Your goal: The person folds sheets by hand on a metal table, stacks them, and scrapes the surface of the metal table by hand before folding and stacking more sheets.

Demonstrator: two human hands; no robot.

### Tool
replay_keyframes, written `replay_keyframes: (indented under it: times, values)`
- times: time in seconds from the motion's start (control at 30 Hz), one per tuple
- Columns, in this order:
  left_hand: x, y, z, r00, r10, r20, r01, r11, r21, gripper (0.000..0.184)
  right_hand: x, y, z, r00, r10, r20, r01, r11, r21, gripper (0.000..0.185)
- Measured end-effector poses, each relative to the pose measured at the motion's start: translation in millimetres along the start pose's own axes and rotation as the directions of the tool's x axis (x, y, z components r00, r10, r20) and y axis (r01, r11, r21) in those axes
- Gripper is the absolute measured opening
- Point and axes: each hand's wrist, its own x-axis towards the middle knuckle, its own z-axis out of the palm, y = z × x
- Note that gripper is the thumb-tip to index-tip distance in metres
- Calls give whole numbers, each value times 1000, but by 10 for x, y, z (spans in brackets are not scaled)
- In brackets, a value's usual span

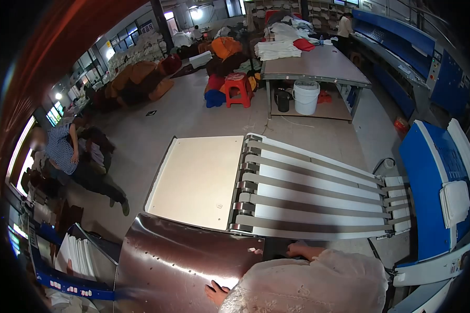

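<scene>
My left hand (216, 293) rests on the brown, shiny metal sheet (177, 261), its fingers spread and nothing in them. My right hand (297, 250) is by a dark gap between that sheet and the belts, at the lower edge of the machine. Its fingers are small and shadowed, so their grip does not show. A white lace-patterned sleeve (313, 281) covers much of the front and hides most of my arms. Beyond the sheet lies a cream flat panel (198, 177). Grey conveyor belts (318, 194) run over a white bed from metal rollers (245, 186) rightward.
A blue machine housing (428, 182) stands at right. Behind are a work table (318, 68) with white cloth, a white bucket (306, 97) and a red stool (238, 89). A person in a striped shirt (61, 148) is at left, near a blue-framed rack (78, 289) with white stacks.
</scene>
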Motion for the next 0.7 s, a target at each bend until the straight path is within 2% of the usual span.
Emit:
replay_keyframes:
  times: [0.07, 0.37, 0.7]
  values:
    - [27, 75, -129, 994, -47, 95, 53, 996, -68, 55, -91, -62, -90, 1000, 6, 5, -6, 1000, -13, 43]
    - [54, 102, -174, 985, -79, 156, 89, 994, -63, 56, -43, -69, -91, 1000, 24, 14, -24, 1000, -1, 42]
    - [44, 82, -140, 993, -39, 108, 43, 998, -35, 56, 38, -42, -21, 1000, 11, -3, -11, 999, 31, 40]
